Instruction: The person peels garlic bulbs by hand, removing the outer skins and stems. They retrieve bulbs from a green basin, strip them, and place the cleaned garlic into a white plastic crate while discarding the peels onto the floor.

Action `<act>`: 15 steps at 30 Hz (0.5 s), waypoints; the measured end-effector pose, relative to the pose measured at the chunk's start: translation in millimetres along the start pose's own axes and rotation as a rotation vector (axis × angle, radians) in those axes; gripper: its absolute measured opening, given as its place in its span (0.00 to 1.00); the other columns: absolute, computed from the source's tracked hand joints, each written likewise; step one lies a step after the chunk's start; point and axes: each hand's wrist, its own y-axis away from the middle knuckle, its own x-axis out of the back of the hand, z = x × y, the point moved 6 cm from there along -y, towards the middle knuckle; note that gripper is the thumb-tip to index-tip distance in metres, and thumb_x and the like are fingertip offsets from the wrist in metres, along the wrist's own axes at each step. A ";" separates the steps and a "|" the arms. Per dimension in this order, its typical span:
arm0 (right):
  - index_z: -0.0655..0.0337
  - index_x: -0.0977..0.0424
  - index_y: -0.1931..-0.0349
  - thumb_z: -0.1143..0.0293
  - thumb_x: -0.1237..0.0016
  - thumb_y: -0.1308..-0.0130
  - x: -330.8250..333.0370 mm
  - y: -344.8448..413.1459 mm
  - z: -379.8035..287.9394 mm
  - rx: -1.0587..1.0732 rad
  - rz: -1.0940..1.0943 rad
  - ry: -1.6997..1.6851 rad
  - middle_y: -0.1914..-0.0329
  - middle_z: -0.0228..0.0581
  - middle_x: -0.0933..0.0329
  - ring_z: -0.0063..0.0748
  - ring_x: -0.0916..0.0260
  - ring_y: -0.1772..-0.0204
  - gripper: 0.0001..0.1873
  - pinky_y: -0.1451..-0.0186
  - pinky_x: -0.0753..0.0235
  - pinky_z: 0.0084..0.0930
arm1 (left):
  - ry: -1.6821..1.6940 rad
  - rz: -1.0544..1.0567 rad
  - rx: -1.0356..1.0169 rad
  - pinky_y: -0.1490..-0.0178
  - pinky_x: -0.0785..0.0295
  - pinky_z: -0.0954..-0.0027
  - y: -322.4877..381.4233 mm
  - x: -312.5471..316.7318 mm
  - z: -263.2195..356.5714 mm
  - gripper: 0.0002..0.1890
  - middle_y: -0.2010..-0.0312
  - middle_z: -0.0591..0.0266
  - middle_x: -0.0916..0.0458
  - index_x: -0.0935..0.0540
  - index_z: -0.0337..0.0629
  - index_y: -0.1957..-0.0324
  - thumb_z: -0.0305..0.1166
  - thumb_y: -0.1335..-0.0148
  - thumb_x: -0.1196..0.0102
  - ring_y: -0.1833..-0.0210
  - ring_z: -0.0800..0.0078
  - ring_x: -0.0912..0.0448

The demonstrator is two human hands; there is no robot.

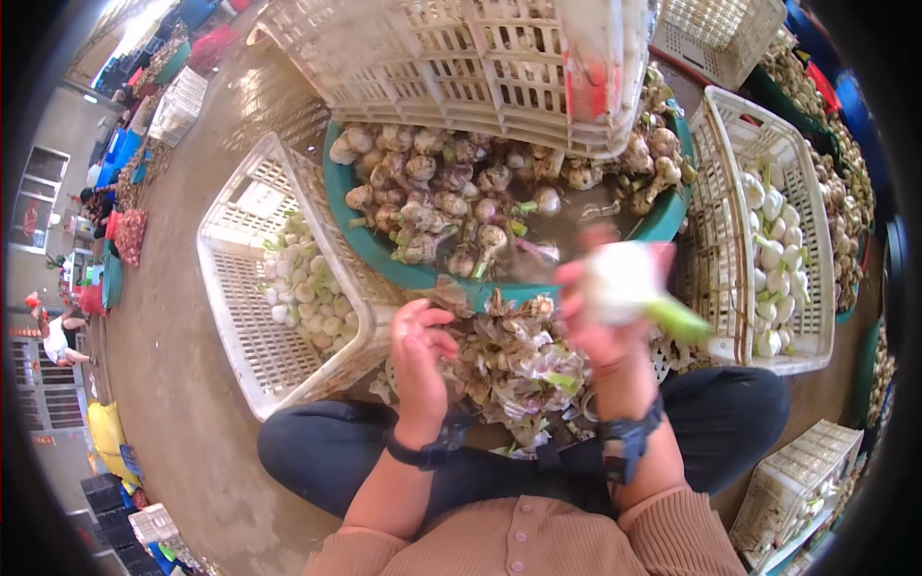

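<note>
My right hand grips a peeled white garlic bulb with a green stem stub pointing right; both are blurred. A small red patch beside the bulb is too blurred to name. My left hand holds nothing, its fingers loosely curled and apart, near the front rim of a teal tub. Unpeeled garlic bulbs, dirty and purplish, lie heaped in the tub. Below and between my hands is a pile of stripped garlic skins.
Peeled garlic fills part of a white plastic crate at left and another crate at right. A large crate rests across the tub's far side. Another crate stands lower right. Across the concrete floor, a person is visible.
</note>
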 end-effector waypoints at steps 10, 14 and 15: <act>0.64 0.32 0.53 0.60 0.59 0.38 185.2 -12.9 -49.6 -0.814 0.827 2.331 0.55 0.50 0.26 0.43 0.29 0.53 0.19 0.54 0.29 0.37 | 0.047 0.034 0.384 0.59 0.31 0.74 -3.1 -15.6 -52.2 0.15 0.57 0.64 0.30 0.33 0.43 0.52 0.41 0.35 0.57 0.61 0.77 0.29; 0.60 0.48 0.40 0.81 0.60 0.40 130.6 -15.5 28.4 -0.120 0.976 0.917 0.58 0.40 0.27 0.28 0.30 0.58 0.27 0.62 0.28 0.21 | 0.205 0.019 0.426 0.51 0.33 0.68 -1.8 -30.7 -53.4 0.28 0.47 0.58 0.40 0.47 0.44 0.38 0.48 0.34 0.62 0.50 0.73 0.33; 0.57 0.55 0.37 0.81 0.60 0.40 110.8 -15.4 41.9 -0.006 0.919 0.986 0.54 0.41 0.30 0.29 0.31 0.57 0.32 0.59 0.28 0.22 | 0.220 0.009 0.400 0.53 0.32 0.69 -1.3 -38.5 -46.6 0.28 0.47 0.59 0.39 0.46 0.45 0.38 0.48 0.34 0.63 0.51 0.73 0.32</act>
